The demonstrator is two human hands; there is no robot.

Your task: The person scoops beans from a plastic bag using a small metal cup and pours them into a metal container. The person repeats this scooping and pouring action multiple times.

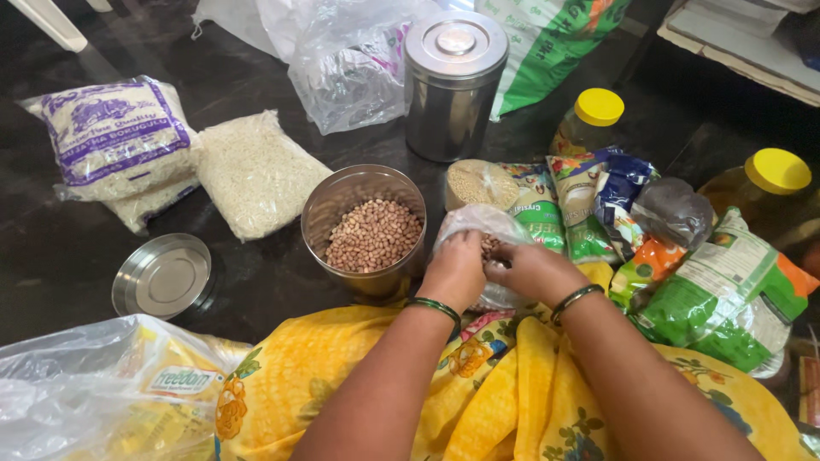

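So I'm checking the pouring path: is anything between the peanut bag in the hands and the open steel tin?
Nothing visible. The clear peanut bag, held by both hands, sits right beside the open tin; the lid lies off to the side.

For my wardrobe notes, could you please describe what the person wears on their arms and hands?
Both forearms are bare, with no sleeves in view. The left hand has a thin dark green bangle at the wrist; the right hand has a matching bangle. No rings or gloves are visible.
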